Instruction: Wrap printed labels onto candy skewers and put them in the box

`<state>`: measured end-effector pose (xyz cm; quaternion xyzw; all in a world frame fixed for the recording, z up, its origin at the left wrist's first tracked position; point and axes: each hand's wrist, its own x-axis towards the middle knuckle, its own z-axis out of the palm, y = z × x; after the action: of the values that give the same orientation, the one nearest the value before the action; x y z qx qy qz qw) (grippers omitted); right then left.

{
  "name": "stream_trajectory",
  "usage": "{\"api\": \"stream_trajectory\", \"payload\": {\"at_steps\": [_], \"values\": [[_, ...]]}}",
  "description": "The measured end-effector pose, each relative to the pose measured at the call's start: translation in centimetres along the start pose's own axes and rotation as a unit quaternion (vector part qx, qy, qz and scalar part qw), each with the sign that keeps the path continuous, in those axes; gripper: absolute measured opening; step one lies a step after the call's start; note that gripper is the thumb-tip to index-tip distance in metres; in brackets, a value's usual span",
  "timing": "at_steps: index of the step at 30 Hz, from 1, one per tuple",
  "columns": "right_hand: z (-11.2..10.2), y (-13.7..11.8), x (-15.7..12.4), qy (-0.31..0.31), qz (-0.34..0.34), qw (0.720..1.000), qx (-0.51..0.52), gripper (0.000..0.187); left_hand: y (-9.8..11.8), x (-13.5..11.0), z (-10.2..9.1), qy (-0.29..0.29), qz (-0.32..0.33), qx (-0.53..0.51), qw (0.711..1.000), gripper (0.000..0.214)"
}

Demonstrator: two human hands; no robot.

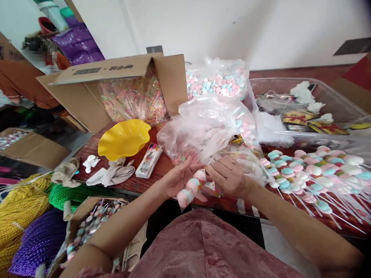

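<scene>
A marshmallow skewer in pink, white and blue lies across the palm and fingers of my left hand, in front of my body. My right hand is closed at the skewer's upper end, its fingertips pinched together there. A small printed tag shows just below my right fingers. Just beyond both hands sit crumpled clear plastic bags. To the right of my right hand lies a pile of marshmallow skewers with white sticks.
A yellow wavy bowl, a stack of printed cards and white gloves lie left on the table. Behind stand a cardboard box of bagged candy, a marshmallow bag and a clear bin. Another person is far left.
</scene>
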<state>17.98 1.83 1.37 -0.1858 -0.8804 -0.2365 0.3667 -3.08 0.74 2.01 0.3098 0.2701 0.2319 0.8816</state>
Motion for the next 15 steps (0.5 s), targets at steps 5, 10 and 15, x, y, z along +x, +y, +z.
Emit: {"api": "stream_trajectory", "payload": {"at_steps": [5,10,15], "values": [[0.1,0.7,0.0,-0.025,-0.018,0.999,0.029,0.016,-1.3,0.2,0.8,0.015,0.022,0.104,0.994,0.044],[1.2,-1.0,0.1,0.011,0.314,0.909,0.275,0.019,-2.5,0.9,-0.3,0.195,0.248,0.395,0.863,0.043],[2.3,-3.9,0.6,0.007,0.574,0.448,0.685,0.016,-3.1,0.2,-2.5,0.204,0.348,0.649,0.645,0.045]]}}
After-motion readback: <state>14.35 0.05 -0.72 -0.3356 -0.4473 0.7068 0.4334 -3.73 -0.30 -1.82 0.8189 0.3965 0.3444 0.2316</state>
